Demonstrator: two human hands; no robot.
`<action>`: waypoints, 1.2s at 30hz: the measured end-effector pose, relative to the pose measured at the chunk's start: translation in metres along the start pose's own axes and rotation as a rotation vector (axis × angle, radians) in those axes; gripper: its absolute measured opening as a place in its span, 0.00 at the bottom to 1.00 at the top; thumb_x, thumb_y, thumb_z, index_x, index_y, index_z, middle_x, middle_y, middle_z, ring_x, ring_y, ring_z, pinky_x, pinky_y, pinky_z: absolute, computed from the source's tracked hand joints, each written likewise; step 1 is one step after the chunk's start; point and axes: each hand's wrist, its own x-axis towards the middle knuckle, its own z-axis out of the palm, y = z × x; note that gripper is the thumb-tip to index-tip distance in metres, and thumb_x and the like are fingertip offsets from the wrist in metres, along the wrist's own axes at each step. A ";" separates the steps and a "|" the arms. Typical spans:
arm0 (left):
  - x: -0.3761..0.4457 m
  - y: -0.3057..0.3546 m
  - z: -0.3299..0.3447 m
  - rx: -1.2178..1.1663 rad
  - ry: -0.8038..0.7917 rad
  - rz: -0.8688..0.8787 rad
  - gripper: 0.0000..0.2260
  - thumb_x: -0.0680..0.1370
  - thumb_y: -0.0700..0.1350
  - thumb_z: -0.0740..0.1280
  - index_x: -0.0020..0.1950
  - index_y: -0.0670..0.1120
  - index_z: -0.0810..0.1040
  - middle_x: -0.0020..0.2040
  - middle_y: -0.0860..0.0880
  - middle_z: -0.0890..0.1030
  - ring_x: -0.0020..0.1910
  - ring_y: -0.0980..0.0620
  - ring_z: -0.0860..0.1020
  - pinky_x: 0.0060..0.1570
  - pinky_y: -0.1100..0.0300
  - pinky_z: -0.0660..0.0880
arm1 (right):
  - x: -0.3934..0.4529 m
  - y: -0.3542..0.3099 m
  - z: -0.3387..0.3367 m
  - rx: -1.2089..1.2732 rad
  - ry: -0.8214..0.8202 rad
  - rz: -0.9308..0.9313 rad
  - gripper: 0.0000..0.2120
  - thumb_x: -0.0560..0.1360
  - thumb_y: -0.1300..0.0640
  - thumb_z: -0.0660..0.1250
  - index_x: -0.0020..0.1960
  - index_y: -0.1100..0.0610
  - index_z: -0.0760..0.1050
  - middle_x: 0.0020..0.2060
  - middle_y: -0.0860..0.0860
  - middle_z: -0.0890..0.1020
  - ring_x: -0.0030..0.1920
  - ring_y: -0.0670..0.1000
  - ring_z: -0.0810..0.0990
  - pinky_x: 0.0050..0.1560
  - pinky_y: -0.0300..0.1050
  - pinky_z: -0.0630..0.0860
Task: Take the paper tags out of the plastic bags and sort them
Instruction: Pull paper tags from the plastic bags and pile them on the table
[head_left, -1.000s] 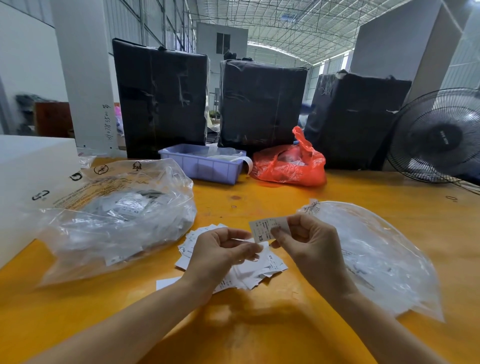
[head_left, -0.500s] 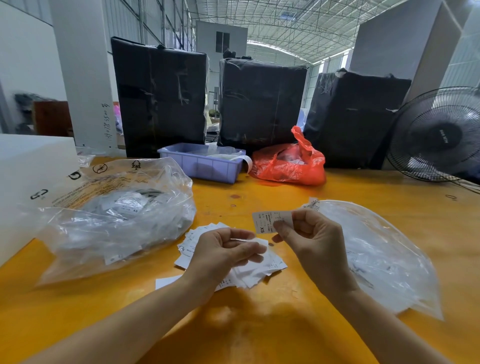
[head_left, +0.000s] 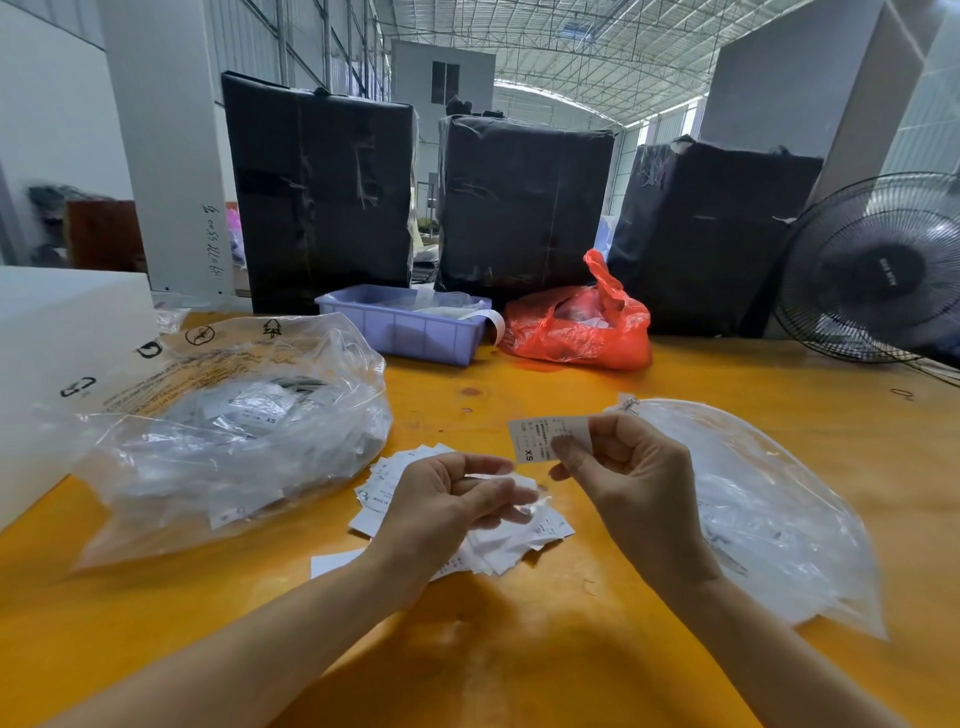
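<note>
Bench (head_left: 675, 395): orange top; it carries everything below, with three black-wrapped bales standing along its far edge
Left plastic bag (head_left: 234, 441): large, clear and crumpled; white tags show through it, so it looks far from empty; it lies well left of the hands
Right plastic bag (head_left: 753, 509): clear and flatter; it lies just beside the right wrist, with a few tags visible inside
Tag pile (head_left: 498, 540): loose white paper tags fanned on the bench beneath the left hand; unsquared and overlapping
Left hand (head_left: 447, 499): hovers over the pile with fingers curled; the fingertips seem to pinch a small clear film, though blur leaves that uncertain
Right hand (head_left: 623, 478): thumb and forefinger pinch one tag, the other fingers folded in
Held tag (head_left: 543, 439): raised above the bench between both hands; printed face towards the camera, "XS" readable
Risk: the fan (head_left: 878, 270) sits at the right edge; if running, its draught could scatter the pile or lift the light tag from a two-finger pinch; sizes could also get mixed, since only one heap is visible
</note>
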 end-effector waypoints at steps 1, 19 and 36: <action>0.000 0.000 0.000 0.004 0.001 0.005 0.14 0.70 0.42 0.70 0.54 0.39 0.77 0.42 0.44 0.85 0.40 0.49 0.84 0.40 0.63 0.78 | 0.000 0.000 0.000 -0.004 -0.001 -0.004 0.06 0.71 0.65 0.71 0.40 0.57 0.77 0.38 0.47 0.84 0.34 0.45 0.84 0.34 0.33 0.78; 0.000 -0.003 0.000 0.008 -0.005 0.031 0.09 0.74 0.38 0.69 0.54 0.40 0.77 0.42 0.44 0.85 0.42 0.49 0.84 0.39 0.64 0.78 | 0.000 0.007 -0.001 -0.083 -0.025 0.024 0.07 0.72 0.66 0.71 0.41 0.55 0.77 0.39 0.49 0.84 0.35 0.44 0.83 0.35 0.34 0.78; -0.001 0.000 0.002 0.033 0.084 0.053 0.20 0.62 0.45 0.75 0.52 0.42 0.78 0.39 0.46 0.85 0.41 0.51 0.84 0.37 0.67 0.77 | -0.001 0.005 0.000 -0.108 -0.023 -0.005 0.07 0.72 0.65 0.71 0.41 0.55 0.77 0.39 0.51 0.84 0.34 0.47 0.84 0.36 0.40 0.81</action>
